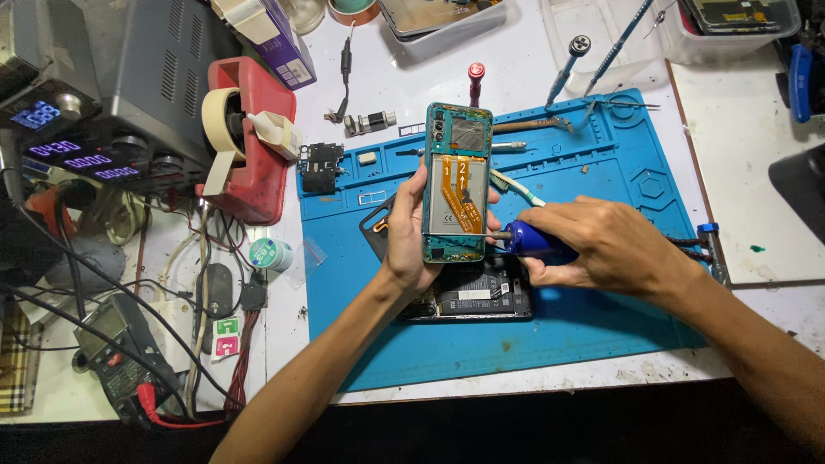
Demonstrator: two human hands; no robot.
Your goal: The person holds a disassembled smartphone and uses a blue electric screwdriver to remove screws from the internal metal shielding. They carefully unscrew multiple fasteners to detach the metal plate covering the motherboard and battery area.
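Nearest the camera, two bare forearms reach over the front edge of a blue work mat (601,326). The left hand (411,236) is wrapped around the left side of an opened phone (457,182), holding it upright above the mat with its back cover off, so a pale battery and orange ribbon cables show. The right hand (601,245) is closed around the blue handle of a screwdriver (526,238), whose tip meets the phone's lower right edge (whether it sits on a screw is too small to tell). Under both hands a second dark phone (481,296) lies flat on the mat.

Left of the mat, a multimeter (112,344) rests among tangled cables. Further back, a red tape dispenser (249,137) stands beside a grey power supply (112,94) with lit displays. At the mat's far edge lie tweezers (623,105), and two more screwdrivers (567,64) lean beyond them, near clear plastic trays (447,26).
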